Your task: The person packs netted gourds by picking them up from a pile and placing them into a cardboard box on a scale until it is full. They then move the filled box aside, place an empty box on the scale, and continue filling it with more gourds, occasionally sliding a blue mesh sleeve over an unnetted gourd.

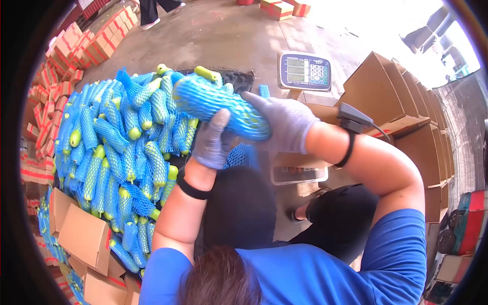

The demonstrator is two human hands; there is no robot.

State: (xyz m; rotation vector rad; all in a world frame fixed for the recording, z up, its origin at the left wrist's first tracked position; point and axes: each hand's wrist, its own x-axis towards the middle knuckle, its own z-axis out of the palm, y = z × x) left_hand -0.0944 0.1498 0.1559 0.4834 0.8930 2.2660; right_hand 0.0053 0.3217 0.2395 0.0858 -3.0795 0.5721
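Note:
In front of me I hold up a long green gourd-like vegetable in a blue net sleeve (pixel 218 107), slightly blurred. My right hand (pixel 290 124), in a grey glove, is closed around its near right end. From below, my gloved left hand (pixel 213 142) grips it with the thumb raised along its side. To the left is a big pile of similar netted green vegetables (pixel 112 137), many with pale green ends poking out. Blue netting (pixel 241 155) shows just under my hands.
A digital scale display (pixel 305 71) stands ahead, with its platform (pixel 300 175) lower down, partly hidden. Open cardboard boxes (pixel 376 91) line the right side. More open cartons (pixel 84 231) sit at lower left. Stacked red-taped cartons (pixel 109 38) and a person's legs (pixel 150 12) are farther back.

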